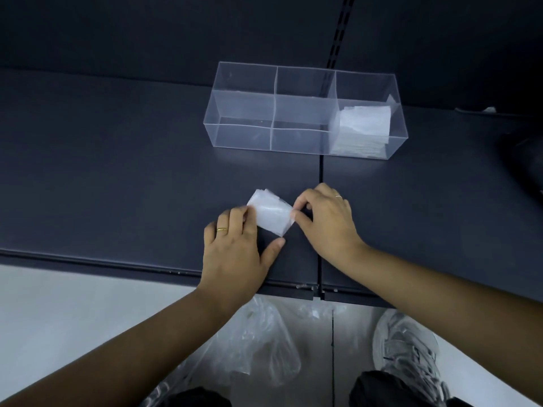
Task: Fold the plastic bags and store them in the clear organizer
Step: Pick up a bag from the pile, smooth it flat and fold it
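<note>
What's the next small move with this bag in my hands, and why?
Probably lift the folded bag and carry it to the organizer's right compartment. It already looks folded into a small rectangle, your left hand holds one end and your right hand pinches the other, and the stack of folded bags sits in that compartment.
</note>
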